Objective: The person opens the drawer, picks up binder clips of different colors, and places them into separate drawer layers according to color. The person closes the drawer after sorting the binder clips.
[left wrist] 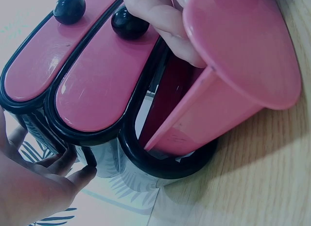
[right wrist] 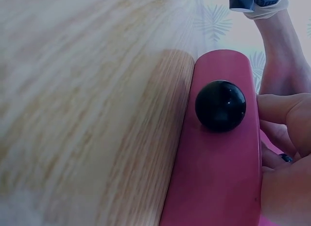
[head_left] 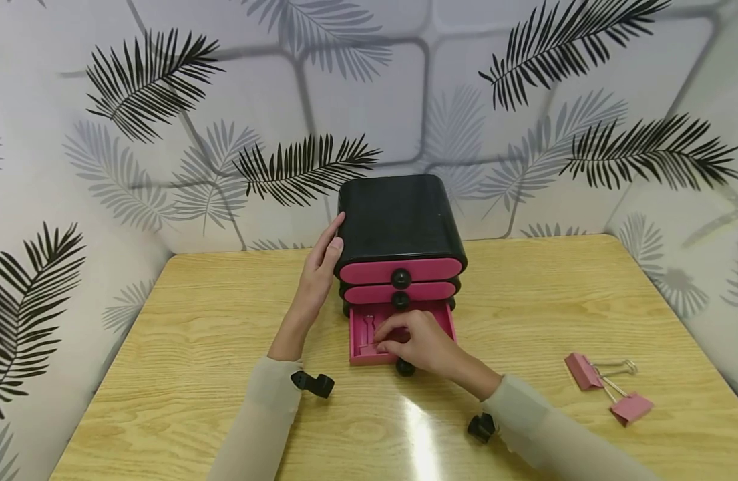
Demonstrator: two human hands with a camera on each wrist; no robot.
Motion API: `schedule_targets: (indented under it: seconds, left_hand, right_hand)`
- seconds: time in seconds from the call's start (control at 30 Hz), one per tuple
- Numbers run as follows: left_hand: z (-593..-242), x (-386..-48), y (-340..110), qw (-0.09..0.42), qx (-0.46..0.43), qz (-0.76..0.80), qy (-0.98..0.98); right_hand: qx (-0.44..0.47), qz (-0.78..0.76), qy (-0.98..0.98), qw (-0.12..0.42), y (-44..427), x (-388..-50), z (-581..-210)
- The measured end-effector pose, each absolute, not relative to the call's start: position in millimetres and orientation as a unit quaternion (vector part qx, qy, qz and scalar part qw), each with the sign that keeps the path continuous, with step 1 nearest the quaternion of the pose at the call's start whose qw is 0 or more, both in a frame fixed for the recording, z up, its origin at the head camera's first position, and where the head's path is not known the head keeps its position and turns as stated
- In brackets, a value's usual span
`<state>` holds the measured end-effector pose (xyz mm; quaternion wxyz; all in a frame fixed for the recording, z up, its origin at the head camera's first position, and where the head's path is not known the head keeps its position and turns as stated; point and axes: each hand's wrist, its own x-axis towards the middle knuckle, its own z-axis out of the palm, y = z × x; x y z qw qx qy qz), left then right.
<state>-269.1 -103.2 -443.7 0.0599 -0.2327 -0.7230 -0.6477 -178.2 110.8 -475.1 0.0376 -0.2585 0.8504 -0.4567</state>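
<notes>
A small black drawer unit (head_left: 399, 217) with pink drawer fronts and round black knobs stands on the table. Its lowest drawer (head_left: 381, 359) is pulled out. Inside, at the left, lies a pink binder clip (head_left: 367, 349) with its wire handle pointing back. My right hand (head_left: 423, 344) reaches over the drawer front, thumb and fingers pinching at the clip's edge. In the right wrist view the drawer front hides the fingertips. My left hand (head_left: 317, 274) rests against the unit's left side, fingers extended along it; the left wrist view shows those fingers (left wrist: 58, 170) on the black casing.
Two more pink binder clips lie at the right of the table, one (head_left: 584, 371) behind the other (head_left: 631, 408). A leaf-patterned backdrop (head_left: 369, 107) rises behind the wooden table (head_left: 224, 321). The open drawer's knob (head_left: 405, 367) juts toward the front.
</notes>
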Motion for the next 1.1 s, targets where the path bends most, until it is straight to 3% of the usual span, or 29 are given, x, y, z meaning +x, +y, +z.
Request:
schedule_targets:
  seconds: [0.87, 1.1]
  left_hand:
    - [-446.2, -270.8, -103.8, 0.059, -0.234, -0.649, -0.722]
    - [-415.3, -247.5, -100.2, 0.043, -0.228, -0.652, -0.722]
  right_hand:
    - [-0.273, -0.481, 0.824, -0.12, 139.4, -141.7, -463.5]
    - [-0.256, -0.479, 0.827, -0.147, 152.7, -132.0, -456.4]
